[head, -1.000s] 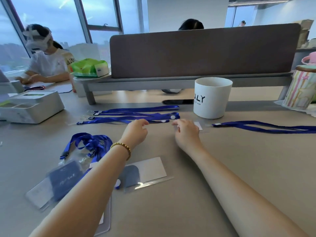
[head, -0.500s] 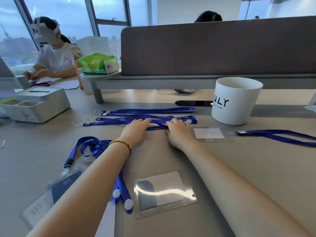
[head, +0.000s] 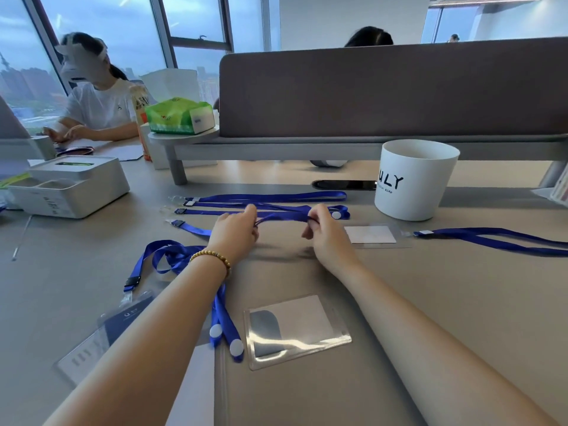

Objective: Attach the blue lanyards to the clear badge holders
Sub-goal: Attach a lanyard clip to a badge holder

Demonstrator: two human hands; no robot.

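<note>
Pinching one blue lanyard (head: 281,217) at two spots: left hand (head: 235,233) with fingers curled on the strap near its middle, right hand (head: 325,233) with fingers curled on it nearer the white-button end, strap lifted just off the table (head: 461,302) between them, clip end (head: 177,223) lying flat to the left. Risking a snag, probably, since the strap crosses the two loose lanyards (head: 264,198) lying touching behind it; pulling up could drag those along or knot the loops. Risking also a sweep of the left forearm through the bundle (head: 172,256) just beside the wrist, or a nudge of the near holder (head: 296,330) between the arms. Counting: three lanyards in the far row, the held one included; one more (head: 498,238) at right, seemingly clipped already to a holder (head: 370,235); a tangled bundle at left, number impossible to tell, with at least two holders (head: 123,321) attached; one loose holder near; one cup (head: 415,179).
</note>
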